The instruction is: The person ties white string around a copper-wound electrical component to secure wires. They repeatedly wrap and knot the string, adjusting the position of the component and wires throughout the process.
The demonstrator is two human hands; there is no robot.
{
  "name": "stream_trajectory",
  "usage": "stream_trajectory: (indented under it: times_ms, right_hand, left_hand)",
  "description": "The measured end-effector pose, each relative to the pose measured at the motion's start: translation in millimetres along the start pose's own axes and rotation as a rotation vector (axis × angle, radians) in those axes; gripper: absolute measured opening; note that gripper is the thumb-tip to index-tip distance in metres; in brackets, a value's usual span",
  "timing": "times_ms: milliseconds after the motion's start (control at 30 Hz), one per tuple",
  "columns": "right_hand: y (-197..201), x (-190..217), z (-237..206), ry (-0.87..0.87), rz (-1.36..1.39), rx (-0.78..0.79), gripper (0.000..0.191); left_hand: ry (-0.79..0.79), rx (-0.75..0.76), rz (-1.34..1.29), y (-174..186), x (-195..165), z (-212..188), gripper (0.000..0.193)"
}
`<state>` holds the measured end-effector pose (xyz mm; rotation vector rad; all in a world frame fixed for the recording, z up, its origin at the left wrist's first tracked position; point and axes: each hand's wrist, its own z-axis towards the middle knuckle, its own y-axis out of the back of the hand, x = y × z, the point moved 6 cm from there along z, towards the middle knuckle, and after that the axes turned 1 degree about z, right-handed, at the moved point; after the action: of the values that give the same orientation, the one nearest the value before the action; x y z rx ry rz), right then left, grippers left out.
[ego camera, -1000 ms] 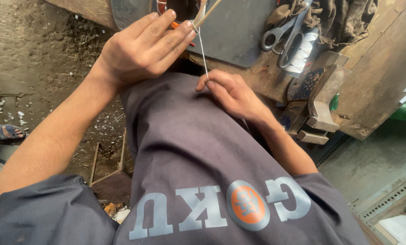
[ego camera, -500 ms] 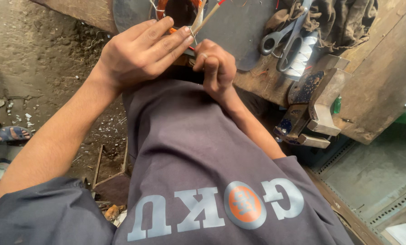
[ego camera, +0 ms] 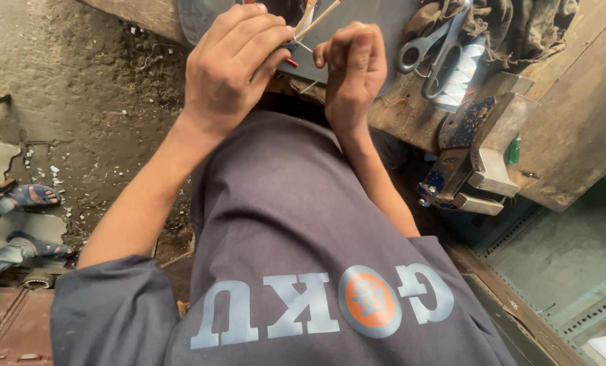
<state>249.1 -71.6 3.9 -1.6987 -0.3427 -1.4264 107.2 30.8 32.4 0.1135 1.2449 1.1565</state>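
At the top centre of the frame a thin pale stick with a slender, light-coloured thread or wire [ego camera: 314, 18] is pinched between the two hands, over the edge of a worn wooden surface [ego camera: 574, 115]. The work looks mid-way: the strand is gripped and drawn taut near the stick, but whether it is wound, tied or merely held cannot be told, since the fingers cover most of it. A small red piece shows just below the fingertips; what it is stays unclear.

The stick is narrow and straight, angled toward the upper right; the strand is very fine, hardly visible against the dark grey sheet behind it.

The left hand [ego camera: 232, 64], upper centre-left, is closed with fingers curled around the stick's lower end. The right hand [ego camera: 352, 64], just beside it, is also closed, thumb and fingers pinching the strand.

To the upper right, metal scissors with grey handles [ego camera: 433, 51] lie on the surface beside dark crumpled cloth [ego camera: 520, 24]. Below them sits a blue-and-grey metal vice-like tool [ego camera: 472, 159]. At far left, a sandalled foot [ego camera: 35, 196] of another person rests on the dirty concrete floor [ego camera: 79, 88].
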Motion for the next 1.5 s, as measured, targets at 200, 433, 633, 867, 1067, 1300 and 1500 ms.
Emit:
stream_trajectory:
  times_ms: [200,433,633,867,1067,1300,1500]
  right_hand:
    - [-0.9,12.3,3.6,-0.041,0.141,-0.116,0.032]
    - [-9.9,27.9,-0.8,-0.092,-0.707,-0.015,0.023]
    - [-4.6,22.7,-20.9,-0.080,-1.022,0.252,0.020]
    - [17.8,6.6,-32.2,-0.155,-0.897,0.187,0.019]
    - [20.0,0.2,-36.0,-0.102,-1.063,0.160,0.023]
    - [9.3,12.6,-23.2,-0.024,-1.106,0.195,0.021]
    - [-4.1,16.9,-27.4,-0.031,-1.118,0.195,0.025]
  left_hand:
    - [0.161,-0.150,-0.090,-21.6,-1.8,-9.6,0.024]
    - [0.210,-0.177,-0.125,-34.0,-5.1,-14.9,0.027]
    - [0.203,-0.194,-0.138,-41.4,-8.4,-21.9,0.027]
    - [0.230,-0.160,-0.119,-42.0,-9.8,-23.2,0.023]
    - [0.219,-0.132,-0.091,-35.9,-12.2,-27.2,0.021]
    - [0.152,-0.142,-0.099,-34.6,-14.5,-25.6,0.023]
    - [0.142,-0.217,-0.128,-28.6,-15.7,-21.3,0.021]
